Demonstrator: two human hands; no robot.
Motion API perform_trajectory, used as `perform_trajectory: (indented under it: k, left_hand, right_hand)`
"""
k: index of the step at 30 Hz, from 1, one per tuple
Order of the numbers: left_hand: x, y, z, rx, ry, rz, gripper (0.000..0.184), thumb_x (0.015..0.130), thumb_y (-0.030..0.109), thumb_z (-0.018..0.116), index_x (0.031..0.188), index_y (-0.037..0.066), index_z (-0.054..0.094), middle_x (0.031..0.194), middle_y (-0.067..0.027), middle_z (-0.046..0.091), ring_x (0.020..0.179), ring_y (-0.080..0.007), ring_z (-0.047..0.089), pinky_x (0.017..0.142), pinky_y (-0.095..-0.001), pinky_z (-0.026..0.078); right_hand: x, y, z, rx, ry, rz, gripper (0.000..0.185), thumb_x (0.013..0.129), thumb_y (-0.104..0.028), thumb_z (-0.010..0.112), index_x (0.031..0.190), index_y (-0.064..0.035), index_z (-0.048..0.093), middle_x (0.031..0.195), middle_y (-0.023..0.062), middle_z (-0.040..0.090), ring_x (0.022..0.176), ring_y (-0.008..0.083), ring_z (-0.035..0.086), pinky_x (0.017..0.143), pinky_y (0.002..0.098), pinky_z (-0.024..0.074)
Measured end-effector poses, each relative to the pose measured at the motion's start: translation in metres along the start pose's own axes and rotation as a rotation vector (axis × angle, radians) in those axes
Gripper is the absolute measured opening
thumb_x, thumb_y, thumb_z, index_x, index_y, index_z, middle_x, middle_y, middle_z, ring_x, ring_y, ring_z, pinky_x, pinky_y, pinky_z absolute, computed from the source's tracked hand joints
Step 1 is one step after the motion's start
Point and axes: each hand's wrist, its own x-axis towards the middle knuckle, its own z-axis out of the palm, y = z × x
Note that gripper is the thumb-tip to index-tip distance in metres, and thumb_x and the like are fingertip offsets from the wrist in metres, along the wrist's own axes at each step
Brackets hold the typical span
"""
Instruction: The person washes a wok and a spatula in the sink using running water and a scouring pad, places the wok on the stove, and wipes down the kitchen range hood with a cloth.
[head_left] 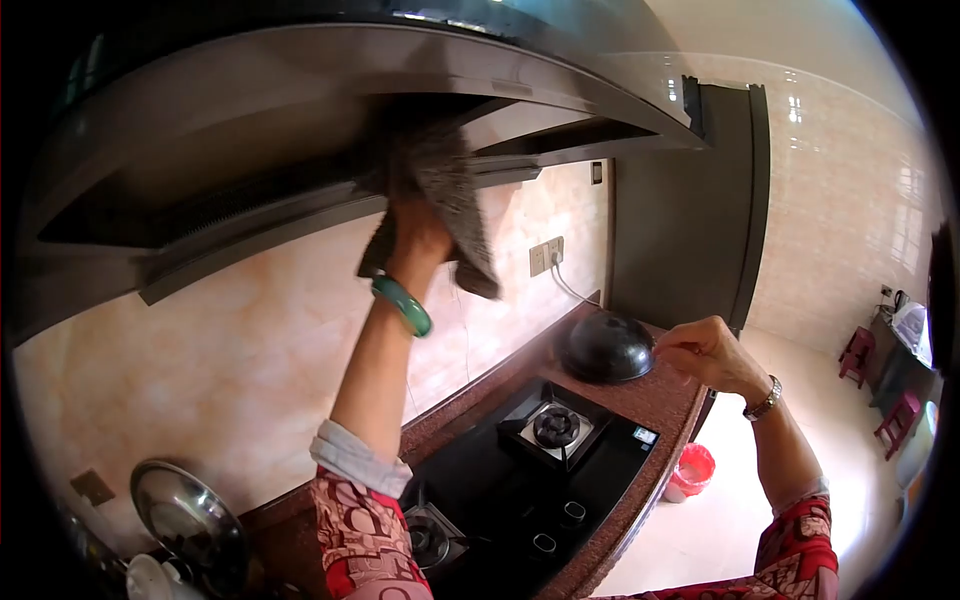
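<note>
My left hand [418, 235], with a green bangle at its wrist, is raised to the underside of the range hood [300, 75]. It holds a dark grey-brown cloth [455, 195] that hangs down on both sides of the hand and is partly blurred. The fingertips are hidden by the cloth and the shadow of the hood. My right hand [708, 355], with a metal watch band at the wrist, is in the air near the black domed wok [606, 347]. Its fingers are curled in, and nothing shows in them.
Below lies a black gas stove [500, 475] on a reddish-brown counter [640, 400]. A metal lid [190, 505] leans at the lower left. A wall socket [546, 256] has a white cord. A red bin [692, 468] and stools [898, 418] stand on the floor.
</note>
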Motion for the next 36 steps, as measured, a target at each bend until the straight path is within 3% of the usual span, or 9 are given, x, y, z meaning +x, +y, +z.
perform_trajectory:
  k: [5, 8, 14, 17, 18, 20, 26, 29, 36]
  left_hand:
    - [0.029, 0.03, 0.013, -0.541, 0.072, -0.115, 0.054, 0.08, 0.026, 0.051, 0.125, -0.001, 0.038, 0.128, -0.0229, 0.039, 0.122, -0.0359, 0.03, 0.104, -0.0415, 0.023]
    - [0.018, 0.003, 0.026, 0.092, -0.069, 0.023, 0.045, 0.083, 0.018, 0.048, 0.123, -0.001, 0.04, 0.127, -0.0203, 0.042, 0.121, -0.0339, 0.034, 0.101, -0.0407, 0.028]
    - [0.002, -0.053, 0.039, -1.941, 0.404, -0.533, 0.028, 0.092, 0.013, 0.039, 0.114, 0.001, 0.051, 0.111, -0.0097, 0.054, 0.099, -0.023, 0.052, 0.087, -0.0304, 0.043]
    - [0.013, -0.034, 0.013, -0.741, 0.167, -0.393, 0.027, 0.091, 0.018, 0.042, 0.108, 0.0, 0.052, 0.088, -0.005, 0.058, 0.076, -0.0136, 0.054, 0.069, -0.0222, 0.047]
    - [0.017, -0.017, -0.001, -0.734, 0.167, -0.391, 0.027, 0.091, 0.018, 0.042, 0.108, 0.0, 0.052, 0.088, -0.005, 0.058, 0.076, -0.0136, 0.054, 0.069, -0.0222, 0.047]
    - [0.027, 0.036, -0.036, -1.42, 0.058, -0.603, 0.027, 0.091, 0.019, 0.043, 0.109, 0.0, 0.052, 0.088, -0.0052, 0.058, 0.076, -0.0136, 0.055, 0.069, -0.0229, 0.047]
    - [0.009, 0.034, -0.051, -2.168, -0.09, -0.402, 0.039, 0.095, 0.032, 0.032, 0.113, 0.002, 0.049, 0.109, -0.0088, 0.054, 0.1, -0.0198, 0.051, 0.086, -0.0316, 0.045]
    - [-0.011, 0.031, -0.086, -1.335, -0.123, -0.107, 0.034, 0.093, 0.024, 0.04, 0.118, 0.003, 0.047, 0.115, -0.0103, 0.053, 0.109, -0.0221, 0.048, 0.092, -0.036, 0.043]
    - [-0.037, 0.008, -0.195, -0.569, 0.332, -0.522, 0.033, 0.092, 0.023, 0.041, 0.117, 0.003, 0.048, 0.115, -0.0111, 0.053, 0.109, -0.0227, 0.048, 0.092, -0.036, 0.042]
  right_hand:
    - [0.012, 0.019, 0.014, 0.117, 0.036, 0.005, 0.012, 0.082, -0.006, 0.057, 0.087, 0.0016, 0.065, 0.07, 0.0052, 0.062, 0.055, 0.007, 0.055, 0.048, 0.0193, 0.0444]
    - [0.014, 0.026, 0.021, 0.066, -0.042, -0.009, 0.013, 0.081, -0.007, 0.056, 0.086, 0.0021, 0.064, 0.073, 0.0057, 0.062, 0.062, 0.0088, 0.057, 0.052, 0.021, 0.0457]
    - [0.005, 0.031, 0.022, 0.155, -0.045, 0.003, 0.014, 0.083, -0.009, 0.057, 0.088, 0.0012, 0.065, 0.069, 0.0049, 0.063, 0.056, 0.006, 0.058, 0.05, 0.0192, 0.0466]
    - [0.001, 0.034, 0.021, 0.116, -0.029, -0.027, 0.013, 0.083, -0.009, 0.057, 0.087, 0.0004, 0.065, 0.068, 0.0044, 0.063, 0.056, 0.0057, 0.058, 0.049, 0.0196, 0.0467]
    - [0.001, 0.032, 0.021, 0.12, -0.032, -0.032, 0.013, 0.083, -0.009, 0.057, 0.087, 0.0004, 0.065, 0.068, 0.0044, 0.063, 0.056, 0.0057, 0.058, 0.049, 0.0196, 0.0467]
    - [-0.004, 0.028, 0.021, 0.209, -0.041, 0.043, 0.014, 0.083, -0.011, 0.056, 0.085, -0.0002, 0.065, 0.066, 0.0033, 0.063, 0.055, 0.0056, 0.058, 0.048, 0.0191, 0.0462]
    - [-0.015, 0.023, 0.024, 0.243, -0.026, -0.032, 0.015, 0.083, -0.013, 0.057, 0.083, -0.0009, 0.065, 0.065, 0.0023, 0.062, 0.053, 0.0051, 0.057, 0.047, 0.0176, 0.0451]
    - [-0.021, 0.011, 0.026, 0.252, -0.003, 0.021, 0.019, 0.082, -0.017, 0.056, 0.082, -0.0001, 0.065, 0.065, 0.0046, 0.059, 0.057, 0.0086, 0.054, 0.051, 0.0195, 0.0421]
    - [-0.021, 0.012, 0.028, 0.395, -0.056, 0.029, 0.019, 0.083, -0.018, 0.058, 0.079, -0.0003, 0.065, 0.063, 0.0041, 0.059, 0.05, 0.0062, 0.05, 0.045, 0.0174, 0.0389]
